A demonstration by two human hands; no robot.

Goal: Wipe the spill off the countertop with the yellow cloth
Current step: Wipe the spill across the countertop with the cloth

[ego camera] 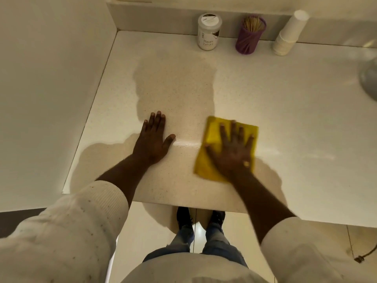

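The yellow cloth [212,129] lies flat on the pale speckled countertop [285,109], near the front edge. My right hand [234,150] presses down on it, palm flat and fingers spread, covering most of its middle. My left hand [153,139] rests flat on the bare counter to the left of the cloth and holds nothing. A thin glossy wet streak [186,142] runs between my left thumb and the cloth. The darker patch around and beyond my hands looks like my shadow.
Against the back wall stand a white jar labelled Masala Extract [209,31], a purple holder of toothpicks [250,35] and a stack of white paper cups [289,33]. A grey metal object [370,78] shows at the right edge. A wall [51,78] bounds the counter's left side.
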